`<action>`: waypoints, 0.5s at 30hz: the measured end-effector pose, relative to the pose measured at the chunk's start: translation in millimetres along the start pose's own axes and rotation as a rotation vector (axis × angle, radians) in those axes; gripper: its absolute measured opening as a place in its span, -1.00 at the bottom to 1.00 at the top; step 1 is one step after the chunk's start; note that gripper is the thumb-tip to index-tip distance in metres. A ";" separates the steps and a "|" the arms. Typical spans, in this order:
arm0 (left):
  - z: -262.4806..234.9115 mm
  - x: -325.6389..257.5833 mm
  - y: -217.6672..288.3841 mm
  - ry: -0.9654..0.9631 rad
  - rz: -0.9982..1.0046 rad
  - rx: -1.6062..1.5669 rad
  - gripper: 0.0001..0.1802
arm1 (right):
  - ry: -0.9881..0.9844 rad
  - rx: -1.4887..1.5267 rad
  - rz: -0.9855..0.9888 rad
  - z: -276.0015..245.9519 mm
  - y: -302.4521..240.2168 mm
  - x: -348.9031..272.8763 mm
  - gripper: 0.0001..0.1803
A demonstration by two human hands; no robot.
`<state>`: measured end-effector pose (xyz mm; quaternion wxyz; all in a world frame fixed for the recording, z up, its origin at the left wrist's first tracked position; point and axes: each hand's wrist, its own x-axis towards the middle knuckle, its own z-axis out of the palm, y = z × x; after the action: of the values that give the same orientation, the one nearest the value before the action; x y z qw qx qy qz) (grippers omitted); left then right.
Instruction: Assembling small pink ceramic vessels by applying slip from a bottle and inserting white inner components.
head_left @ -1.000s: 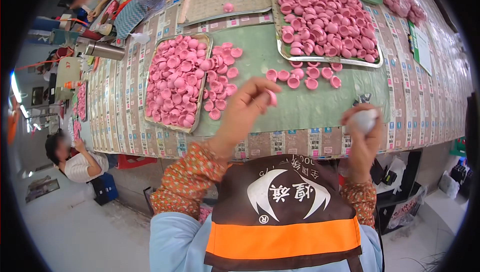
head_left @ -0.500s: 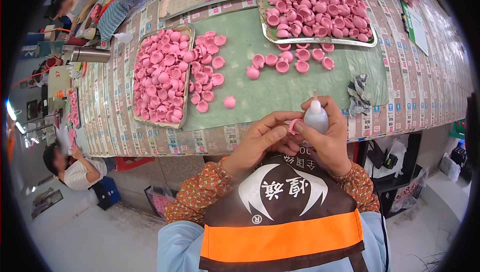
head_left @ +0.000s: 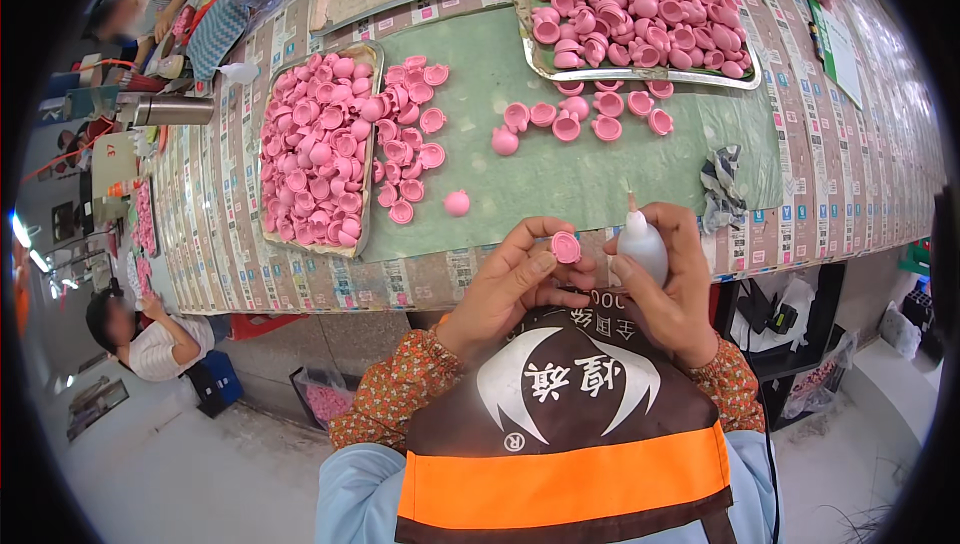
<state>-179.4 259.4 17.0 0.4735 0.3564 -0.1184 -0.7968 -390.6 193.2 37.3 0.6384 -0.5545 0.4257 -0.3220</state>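
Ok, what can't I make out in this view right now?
Head view: back of the held pink piece, hidden by its front.
Head view: base of the bottle, behind the right hand.
Head view: far end of the upper-right tray, cut off by the top edge.

- The room is bright, its light fairly even and cool white.
- Glowing ceiling tubes at the far left burn out to plain white.
- Small highlights glint on the metal flask and the right-hand tray's rim; the table covering has a slight sheen.
- The pale floor looks washed out, while the space beneath the table falls into shadow.
- The left hand, right hand and pink piece are reasonably clear.
- Blurred patches cover the two co-workers' heads at the left.
- Fisheye distortion bows the table's front edge; black vignetting swallows the corners.
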 end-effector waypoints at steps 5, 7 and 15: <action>-3.1 -6.3 2.2 0.003 0.058 -0.022 -0.56 | -0.155 -0.335 -0.289 -19.0 -14.5 -4.5 -0.50; -4.1 -5.6 2.5 -0.005 0.067 -0.018 -0.54 | -0.111 -0.180 -0.189 -17.4 -14.2 -16.4 -0.50; -4.1 -6.3 1.8 -0.003 0.038 -0.055 -0.43 | -0.115 -0.394 -0.493 -20.9 -18.2 -7.8 -0.53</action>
<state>-173.6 264.4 17.9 0.4979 0.3397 -0.1038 -0.7912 -411.6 187.8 56.1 0.4445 -0.7712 0.2958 -0.3466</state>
